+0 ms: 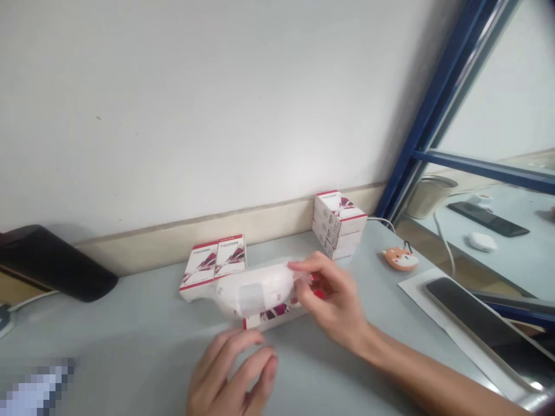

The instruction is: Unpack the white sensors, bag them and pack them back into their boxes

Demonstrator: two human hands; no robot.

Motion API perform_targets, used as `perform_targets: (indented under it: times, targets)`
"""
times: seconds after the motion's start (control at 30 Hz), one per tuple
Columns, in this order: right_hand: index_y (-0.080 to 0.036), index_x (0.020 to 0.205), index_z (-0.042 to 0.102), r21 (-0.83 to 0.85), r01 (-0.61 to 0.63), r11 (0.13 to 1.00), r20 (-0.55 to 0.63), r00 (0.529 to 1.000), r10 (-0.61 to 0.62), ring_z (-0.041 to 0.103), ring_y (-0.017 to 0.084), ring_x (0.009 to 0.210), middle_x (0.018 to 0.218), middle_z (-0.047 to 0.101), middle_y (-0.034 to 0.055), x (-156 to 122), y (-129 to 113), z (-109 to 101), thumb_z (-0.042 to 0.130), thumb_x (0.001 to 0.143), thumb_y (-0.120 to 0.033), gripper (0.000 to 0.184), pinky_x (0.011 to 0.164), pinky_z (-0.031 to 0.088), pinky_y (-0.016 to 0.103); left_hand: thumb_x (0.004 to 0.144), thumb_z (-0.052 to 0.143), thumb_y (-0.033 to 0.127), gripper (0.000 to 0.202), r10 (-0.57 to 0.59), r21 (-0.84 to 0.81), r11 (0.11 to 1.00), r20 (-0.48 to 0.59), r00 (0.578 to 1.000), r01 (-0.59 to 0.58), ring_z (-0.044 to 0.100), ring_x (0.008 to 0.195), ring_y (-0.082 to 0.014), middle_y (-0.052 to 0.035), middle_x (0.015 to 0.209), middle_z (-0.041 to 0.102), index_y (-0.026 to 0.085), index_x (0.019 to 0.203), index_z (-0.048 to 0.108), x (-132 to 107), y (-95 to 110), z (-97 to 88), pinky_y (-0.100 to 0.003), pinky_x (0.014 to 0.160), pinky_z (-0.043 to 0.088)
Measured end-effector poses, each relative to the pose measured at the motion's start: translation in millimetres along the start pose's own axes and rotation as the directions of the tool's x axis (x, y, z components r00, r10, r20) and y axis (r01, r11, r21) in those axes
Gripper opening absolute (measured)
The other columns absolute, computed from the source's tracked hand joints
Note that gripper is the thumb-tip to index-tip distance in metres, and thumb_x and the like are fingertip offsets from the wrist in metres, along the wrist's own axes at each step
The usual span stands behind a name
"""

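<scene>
My right hand (332,294) pinches the right end of a white rounded device (251,290) with a small grey rectangular window. The device looks wrapped in thin clear plastic, which trails off at its left, and it is slightly blurred. Below and behind it lies a white box with red edges and a purple print (273,315), partly covered by the device and my fingers. Closer to me, my left hand (234,375) hovers with its fingers bent and apart, holding nothing and not touching the device.
Two printed boxes (215,263) lie side by side by the wall. To the right stands a stack of similar boxes (338,222). Beyond it are an orange animal-faced case (401,258) and a dark flat object (489,332) on white. A black cylindrical object (56,263) lies left.
</scene>
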State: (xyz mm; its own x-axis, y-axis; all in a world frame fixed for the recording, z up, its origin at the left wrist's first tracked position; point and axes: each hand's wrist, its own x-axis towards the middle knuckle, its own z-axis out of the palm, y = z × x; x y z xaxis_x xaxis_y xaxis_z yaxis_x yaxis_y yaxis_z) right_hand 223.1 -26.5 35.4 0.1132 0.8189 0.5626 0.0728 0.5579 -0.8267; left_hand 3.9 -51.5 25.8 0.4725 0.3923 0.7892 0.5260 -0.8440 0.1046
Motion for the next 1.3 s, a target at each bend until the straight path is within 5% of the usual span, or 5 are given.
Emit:
perform_targets:
  times: [0.23,0.47,0.73,1.17,1.3]
  targets:
    - [-0.02,0.093,0.076,0.267,-0.328,0.906,0.226,0.936,0.272,0.071,0.014,0.066,0.091,0.069,0.0034,-6.2,-13.5,14.5,0.073,0.091,-0.031,0.012,0.064,0.062,0.03,0.085,0.083,0.026,0.055,-0.068,0.382,0.92,-0.067,0.995,0.089,0.053,0.136,-0.044,-0.0231,0.147,0.052,0.026,0.132,0.056,13.5,-16.2,10.1,-0.06,0.105,0.046]
    - [-0.019,0.085,0.072,0.173,-0.234,0.957,0.245,0.951,0.189,0.067,0.015,0.066,0.082,0.069,0.0026,2.0,-11.9,8.5,0.073,0.089,-0.035,0.016,0.066,0.056,0.03,0.089,0.073,0.016,0.053,-0.151,0.114,0.982,-0.019,0.988,0.152,0.069,0.117,-0.024,-0.0101,0.132,0.067,0.029,0.136,0.053,12.9,-27.6,1.1,-0.033,0.093,0.057]
    - [-0.021,0.094,0.066,-0.246,0.104,0.964,0.217,0.975,-0.049,0.064,0.017,0.081,0.09,0.071,0.0038,17.4,8.6,-9.6,0.055,0.098,-0.023,0.012,0.076,0.049,0.03,0.085,0.077,0.048,0.053,-0.627,-0.137,0.748,0.177,0.759,0.65,0.068,0.118,-0.0274,-0.0071,0.131,0.071,0.027,0.132,0.062,31.5,-14.0,12.8,-0.035,0.096,0.055]
    - [-0.019,0.088,0.063,-0.148,-0.106,0.983,0.236,0.962,0.139,0.058,0.015,0.074,0.081,0.065,-0.0001,40.0,9.3,-39.5,0.057,0.101,-0.046,0.03,0.073,0.045,0.029,0.096,0.056,0.066,0.061,-0.264,-0.253,-0.104,0.94,0.218,0.962,0.072,0.057,-0.021,-0.0159,0.095,0.079,0.011,0.119,0.067,109.2,-34.1,3.9,-0.031,0.055,0.057]
    - [-0.019,0.087,0.062,0.033,-0.204,0.978,0.176,0.965,0.195,0.057,0.014,0.071,0.079,0.064,-0.0014,37.2,13.5,-33.0,0.066,0.096,-0.055,0.037,0.068,0.045,0.026,0.101,0.048,0.06,0.056,-0.129,-0.215,-0.301,0.974,0.184,0.929,0.06,0.036,-0.014,-0.0122,0.079,0.077,0.01,0.113,0.068,100.7,-44.1,10.6,-0.022,0.034,0.041]
